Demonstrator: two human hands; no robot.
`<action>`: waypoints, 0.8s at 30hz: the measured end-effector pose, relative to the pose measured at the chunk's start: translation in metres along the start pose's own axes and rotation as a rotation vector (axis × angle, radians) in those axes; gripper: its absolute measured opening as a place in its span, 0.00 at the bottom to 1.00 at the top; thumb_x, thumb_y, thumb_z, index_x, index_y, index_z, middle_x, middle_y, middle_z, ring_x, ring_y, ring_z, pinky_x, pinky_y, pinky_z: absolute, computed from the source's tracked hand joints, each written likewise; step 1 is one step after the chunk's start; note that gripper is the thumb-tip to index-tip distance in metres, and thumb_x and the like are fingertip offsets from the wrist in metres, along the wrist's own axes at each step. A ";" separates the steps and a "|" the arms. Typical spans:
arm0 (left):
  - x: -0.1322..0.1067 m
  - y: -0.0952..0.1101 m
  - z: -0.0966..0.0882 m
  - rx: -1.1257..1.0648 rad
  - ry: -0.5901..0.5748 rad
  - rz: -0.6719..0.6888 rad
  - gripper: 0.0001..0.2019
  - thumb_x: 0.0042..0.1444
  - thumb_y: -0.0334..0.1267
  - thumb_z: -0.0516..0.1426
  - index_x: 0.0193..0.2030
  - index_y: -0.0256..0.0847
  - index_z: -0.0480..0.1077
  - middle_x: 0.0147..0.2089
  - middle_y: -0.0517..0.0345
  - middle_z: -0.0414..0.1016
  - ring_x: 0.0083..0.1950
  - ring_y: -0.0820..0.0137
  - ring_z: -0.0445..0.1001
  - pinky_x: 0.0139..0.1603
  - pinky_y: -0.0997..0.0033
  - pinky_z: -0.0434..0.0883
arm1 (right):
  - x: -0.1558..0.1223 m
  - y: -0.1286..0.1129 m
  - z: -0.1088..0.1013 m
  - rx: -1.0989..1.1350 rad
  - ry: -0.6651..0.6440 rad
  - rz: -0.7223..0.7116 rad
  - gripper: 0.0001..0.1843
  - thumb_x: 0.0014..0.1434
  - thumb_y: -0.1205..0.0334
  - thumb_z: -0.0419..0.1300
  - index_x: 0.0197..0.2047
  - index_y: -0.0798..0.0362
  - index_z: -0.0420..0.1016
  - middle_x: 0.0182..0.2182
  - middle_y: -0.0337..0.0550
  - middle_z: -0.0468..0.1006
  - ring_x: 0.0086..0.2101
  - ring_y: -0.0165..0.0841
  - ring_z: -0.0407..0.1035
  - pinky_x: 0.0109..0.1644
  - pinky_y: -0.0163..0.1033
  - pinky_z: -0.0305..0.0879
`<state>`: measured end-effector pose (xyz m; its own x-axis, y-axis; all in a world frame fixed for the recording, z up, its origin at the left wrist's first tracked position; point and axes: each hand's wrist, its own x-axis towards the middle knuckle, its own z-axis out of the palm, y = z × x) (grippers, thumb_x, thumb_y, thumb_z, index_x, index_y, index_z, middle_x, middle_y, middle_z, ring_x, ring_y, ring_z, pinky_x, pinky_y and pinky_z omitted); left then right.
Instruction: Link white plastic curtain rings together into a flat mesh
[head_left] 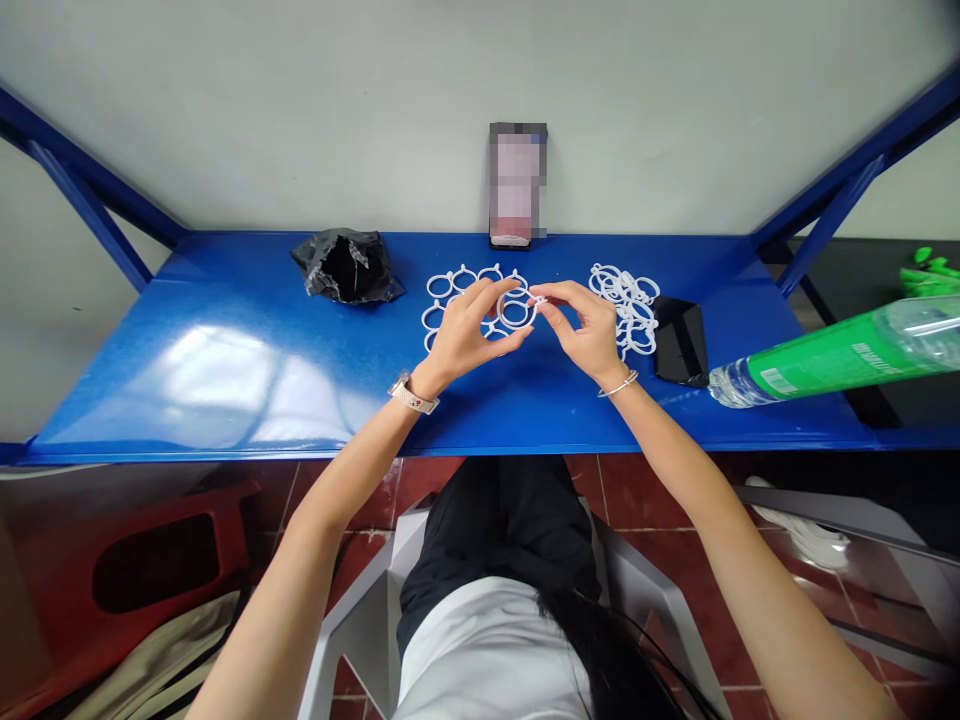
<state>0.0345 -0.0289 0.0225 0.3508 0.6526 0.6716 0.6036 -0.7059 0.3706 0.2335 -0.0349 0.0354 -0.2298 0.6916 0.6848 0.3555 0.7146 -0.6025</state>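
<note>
A flat mat of linked white plastic rings point(465, 290) lies on the blue table point(225, 340). My left hand point(469, 335) curls over its right side, fingers gripping a ring at the edge. My right hand point(585, 325) pinches a single white ring point(537, 299) against that same edge, thumb and forefinger closed. The two hands meet just above the table's middle. A loose heap of white rings point(628, 305) rests right behind my right hand.
A crumpled black plastic bag point(346, 266) sits at the back left. A phone point(517, 185) leans upright against the wall. A black object point(679, 340) and a green-labelled water bottle point(832, 360) lie at the right. Blue frame struts point(90, 195) slant at both sides.
</note>
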 end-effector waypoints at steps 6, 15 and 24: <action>0.000 0.001 0.001 -0.010 0.028 0.026 0.21 0.61 0.51 0.61 0.55 0.41 0.69 0.33 0.60 0.72 0.32 0.72 0.70 0.37 0.69 0.71 | -0.001 0.001 0.001 0.040 0.014 -0.009 0.11 0.69 0.53 0.58 0.46 0.45 0.80 0.41 0.41 0.85 0.39 0.37 0.80 0.46 0.45 0.78; 0.000 0.003 0.001 -0.012 0.028 0.055 0.20 0.62 0.51 0.61 0.54 0.40 0.70 0.33 0.60 0.72 0.32 0.72 0.70 0.37 0.71 0.70 | -0.002 0.005 0.001 0.060 0.032 0.007 0.11 0.68 0.52 0.60 0.42 0.46 0.81 0.38 0.41 0.85 0.36 0.36 0.80 0.43 0.44 0.78; 0.000 0.001 0.004 -0.012 0.074 0.133 0.20 0.64 0.50 0.60 0.56 0.40 0.67 0.33 0.61 0.70 0.32 0.74 0.69 0.36 0.74 0.69 | -0.003 0.009 0.002 0.096 0.055 0.008 0.09 0.67 0.53 0.61 0.41 0.47 0.81 0.37 0.40 0.84 0.36 0.34 0.80 0.43 0.41 0.78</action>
<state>0.0382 -0.0284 0.0204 0.3730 0.5316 0.7605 0.5470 -0.7880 0.2826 0.2355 -0.0305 0.0276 -0.1766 0.6924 0.6996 0.2682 0.7177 -0.6426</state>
